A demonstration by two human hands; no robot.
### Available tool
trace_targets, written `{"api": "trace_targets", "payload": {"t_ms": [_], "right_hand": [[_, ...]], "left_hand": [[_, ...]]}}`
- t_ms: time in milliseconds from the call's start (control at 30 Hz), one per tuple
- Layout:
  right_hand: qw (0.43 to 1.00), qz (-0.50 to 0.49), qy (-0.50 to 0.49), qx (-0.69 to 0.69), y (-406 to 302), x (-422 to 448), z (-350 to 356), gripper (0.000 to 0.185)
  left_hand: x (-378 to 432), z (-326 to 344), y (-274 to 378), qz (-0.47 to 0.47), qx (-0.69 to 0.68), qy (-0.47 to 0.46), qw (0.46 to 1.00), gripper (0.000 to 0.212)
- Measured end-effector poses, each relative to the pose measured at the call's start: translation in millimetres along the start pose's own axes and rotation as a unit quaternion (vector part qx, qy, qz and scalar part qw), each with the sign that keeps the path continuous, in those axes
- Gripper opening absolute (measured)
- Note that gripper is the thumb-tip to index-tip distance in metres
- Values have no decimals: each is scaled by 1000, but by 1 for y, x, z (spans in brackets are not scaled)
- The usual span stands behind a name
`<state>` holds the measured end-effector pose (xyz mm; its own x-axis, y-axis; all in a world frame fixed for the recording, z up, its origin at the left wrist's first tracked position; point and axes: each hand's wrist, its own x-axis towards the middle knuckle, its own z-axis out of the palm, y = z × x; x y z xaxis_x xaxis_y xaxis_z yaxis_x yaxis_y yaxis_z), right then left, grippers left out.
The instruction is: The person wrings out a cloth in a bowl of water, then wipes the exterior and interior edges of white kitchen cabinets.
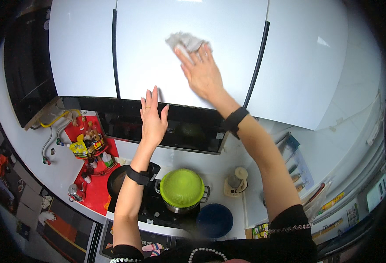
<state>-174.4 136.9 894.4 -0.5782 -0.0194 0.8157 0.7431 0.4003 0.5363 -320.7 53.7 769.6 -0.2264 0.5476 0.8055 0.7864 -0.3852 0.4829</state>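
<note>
My right hand [204, 74] presses a crumpled pale cloth [188, 41] against the glossy white cabinet door [147, 49], fingers spread over its lower edge. Lower and to the left, my left hand [154, 121] is raised with its fingers extended and nothing in it. Its fingertips overlap the bottom edge of the same door; whether they touch it cannot be made out. Behind that hand runs the black range hood [193, 131]. Dark vertical handle strips [114, 52] border the door on both sides.
Below the hood, a pot under a green lid [182, 187] stands on the black gas stove [150, 210] beside a dark wok [116, 180]. A round blue lid [215, 220] lies to the right, near a cream-coloured appliance [235, 182]. Condiment bottles fill a rack [92, 144] at left.
</note>
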Motion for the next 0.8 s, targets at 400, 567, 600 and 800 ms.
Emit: {"api": "trace_targets", "payload": {"t_ms": [400, 567, 600, 800], "right_hand": [[997, -1, -65, 49, 15, -63, -33, 47], [988, 73, 41, -132, 111, 14, -39, 44], [985, 70, 78, -136, 132, 32, -34, 45], [974, 117, 86, -173, 153, 120, -20, 46]], "left_hand": [[25, -34, -10, -42, 148, 17, 988, 71], [52, -52, -8, 13, 232, 6, 973, 84], [58, -53, -4, 29, 250, 6, 968, 87], [86, -48, -1, 55, 299, -16, 952, 104]]}}
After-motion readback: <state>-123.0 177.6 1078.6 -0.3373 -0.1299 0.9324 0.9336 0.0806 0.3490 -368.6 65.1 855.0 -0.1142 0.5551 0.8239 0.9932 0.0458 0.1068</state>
